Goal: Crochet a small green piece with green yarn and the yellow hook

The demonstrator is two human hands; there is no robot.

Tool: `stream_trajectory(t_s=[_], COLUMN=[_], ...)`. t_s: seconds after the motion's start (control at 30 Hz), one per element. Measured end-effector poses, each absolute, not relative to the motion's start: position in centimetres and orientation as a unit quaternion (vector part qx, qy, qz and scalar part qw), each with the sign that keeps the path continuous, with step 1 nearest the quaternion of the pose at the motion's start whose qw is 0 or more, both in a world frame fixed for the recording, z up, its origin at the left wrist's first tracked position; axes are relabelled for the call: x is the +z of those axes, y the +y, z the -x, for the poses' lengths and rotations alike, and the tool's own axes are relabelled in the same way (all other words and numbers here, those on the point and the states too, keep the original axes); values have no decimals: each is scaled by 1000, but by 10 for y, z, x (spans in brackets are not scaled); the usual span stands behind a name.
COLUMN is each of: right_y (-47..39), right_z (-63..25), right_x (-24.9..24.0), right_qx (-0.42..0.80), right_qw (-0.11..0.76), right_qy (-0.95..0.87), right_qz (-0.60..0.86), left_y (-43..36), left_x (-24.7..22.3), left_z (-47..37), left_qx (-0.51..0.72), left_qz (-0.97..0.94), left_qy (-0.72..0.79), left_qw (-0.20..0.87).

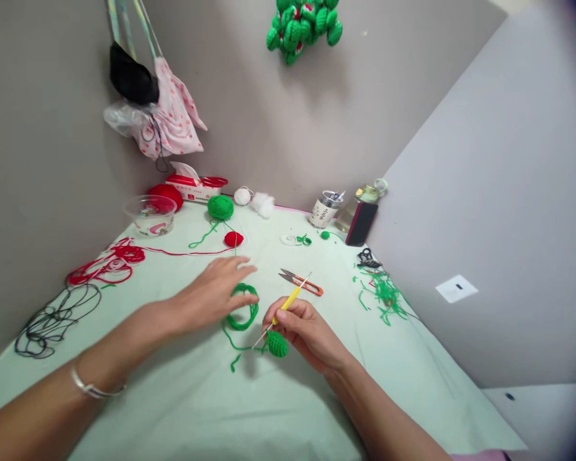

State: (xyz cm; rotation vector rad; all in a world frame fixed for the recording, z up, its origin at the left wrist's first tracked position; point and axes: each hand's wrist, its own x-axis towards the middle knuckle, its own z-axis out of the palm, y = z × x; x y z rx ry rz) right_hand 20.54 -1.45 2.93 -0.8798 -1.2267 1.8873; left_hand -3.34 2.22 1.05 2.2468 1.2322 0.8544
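Centrally, in the head view: one right hand (303, 325), its grip closed around a yellow crochet hook (288, 303), with a green crocheted piece (278, 344) just below the fingers. Alongside: one left hand (210, 291), grip unclosed, fingers spread, over a green yarn coil (243, 326); beyond, orange-handled snips (308, 285) lie on the cloth-covered desk (196, 403).

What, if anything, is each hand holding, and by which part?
The right hand holds a slim metal-tipped crochet hook by its yellow handle; whether it also pinches the rounded green crocheted piece is unclear. The open left hand holds nothing visible.
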Motion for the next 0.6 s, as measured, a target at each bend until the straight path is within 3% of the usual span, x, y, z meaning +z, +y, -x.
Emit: stream_trajectory(t_s=[0.2,0.6], right_y=[-16,-18], right_z=[-206,-217], right_x=[31,32], right_qx=[744,786], right_qw=[345,335], right_qy=[-478,-479], right_qz=[314,198], left_y=[11,36], left_x=[-21,-21], left_z=[26,60], left_qx=[259,345], left_qz=[-806,-755], left_qy=[471,466], left_qw=[248,306])
